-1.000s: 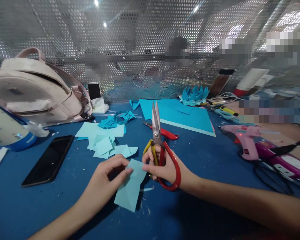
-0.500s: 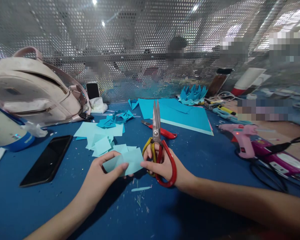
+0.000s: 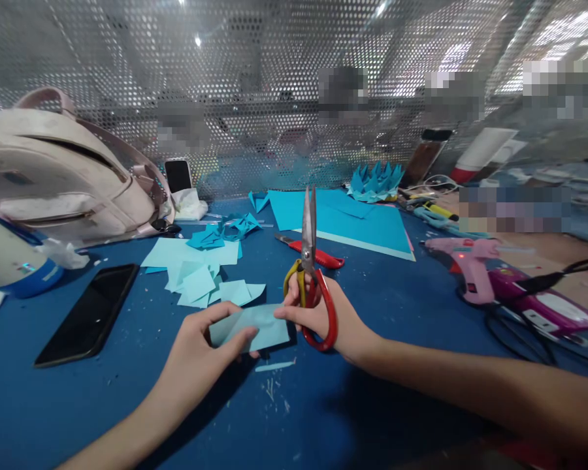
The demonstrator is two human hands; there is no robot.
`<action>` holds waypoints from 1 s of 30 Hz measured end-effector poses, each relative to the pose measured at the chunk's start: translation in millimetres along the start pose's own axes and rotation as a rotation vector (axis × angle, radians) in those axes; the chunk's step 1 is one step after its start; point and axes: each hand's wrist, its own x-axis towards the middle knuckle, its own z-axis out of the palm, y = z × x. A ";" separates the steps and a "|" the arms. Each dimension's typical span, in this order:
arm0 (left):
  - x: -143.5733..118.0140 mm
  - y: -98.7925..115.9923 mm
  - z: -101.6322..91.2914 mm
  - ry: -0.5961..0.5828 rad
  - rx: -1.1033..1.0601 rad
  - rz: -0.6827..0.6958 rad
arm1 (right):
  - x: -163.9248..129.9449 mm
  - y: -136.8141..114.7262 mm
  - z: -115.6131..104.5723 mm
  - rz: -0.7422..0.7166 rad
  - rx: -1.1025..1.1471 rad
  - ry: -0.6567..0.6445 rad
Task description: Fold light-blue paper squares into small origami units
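Note:
Between the thumb and fingers of my left hand is a small light-blue piece of paper, held above the table. My right hand is closed on a pair of scissors with one red and one yellow handle, blades pointing up and away from me. The right thumb tip touches the paper's upper right edge. Just beyond lies a loose pile of light-blue paper pieces. A thin paper strip and small scraps rest on the table below the paper.
Behind my hands lie a red utility knife, blue paper sheets and folded blue paper shapes. A black phone, a cup and a backpack are at left. A pink glue gun with cables lies right.
The light-blue paper has turned and shifted slightly right, and the right thumb now overlaps its edge. The scissors remain in my right hand, blades slightly more apart. The view has shifted a little.

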 end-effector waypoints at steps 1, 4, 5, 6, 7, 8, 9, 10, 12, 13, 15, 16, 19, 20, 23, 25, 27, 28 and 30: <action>0.2 0.1 1.1 -0.007 -0.028 -0.011 | -0.4 0.5 0.3 -0.001 -0.012 0.006; 1.1 -1.0 5.5 -0.047 -0.150 -0.065 | -2.6 2.0 2.2 -0.007 0.009 -0.001; 1.2 -1.7 6.8 -0.066 -0.177 -0.075 | -3.7 2.1 3.2 -0.004 0.038 -0.010; 1.2 -2.4 7.7 -0.079 -0.190 -0.077 | -4.8 2.0 4.4 0.007 0.069 -0.023; 1.0 -3.0 8.1 -0.081 -0.187 -0.067 | -5.9 1.6 5.6 0.027 0.102 -0.044; 0.6 -3.3 8.1 -0.072 -0.176 -0.050 | -6.9 1.1 6.8 0.053 0.132 -0.071; 0.0 -3.3 7.6 -0.050 -0.162 -0.031 | -7.7 0.5 7.8 0.082 0.158 -0.102; -0.7 -2.8 6.7 -0.013 -0.150 -0.014 | -8.2 -0.1 8.6 0.111 0.176 -0.133; -2.0 -1.1 4.1 0.070 -0.132 0.004 | -8.1 -0.7 9.2 0.147 0.184 -0.173; -2.5 -0.1 2.6 0.105 -0.122 0.011 | -7.7 -0.8 8.9 0.144 0.176 -0.174; -2.8 1.4 -0.7 0.163 -0.103 0.026 | -6.9 -0.6 7.2 0.107 0.145 -0.150; -2.6 1.7 -2.5 0.189 -0.103 0.040 | -6.8 -0.7 6.0 0.082 0.136 -0.141; -0.7 0.6 -9.3 0.262 -0.139 0.093 | -10.0 -2.8 2.4 0.053 0.151 -0.196; 0.2 -0.1 -11.8 0.276 -0.159 0.114 | -12.3 -4.2 1.6 0.063 0.163 -0.247; 2.1 -1.8 -18.3 0.284 -0.218 0.180 | -20.7 -9.3 0.9 0.060 0.201 -0.422; 2.0 -1.9 -20.9 0.290 -0.241 0.209 | -26.0 -11.9 1.6 0.033 0.214 -0.499; 1.2 -1.2 -21.8 0.307 -0.258 0.219 | -30.2 -11.9 2.6 0.022 0.180 -0.533; 0.6 -0.7 -21.8 0.317 -0.274 0.216 | -31.9 -10.4 3.0 0.030 0.141 -0.535; -0.5 0.7 -21.6 0.343 -0.322 0.206 | -34.5 -4.9 3.4 0.042 0.061 -0.517</action>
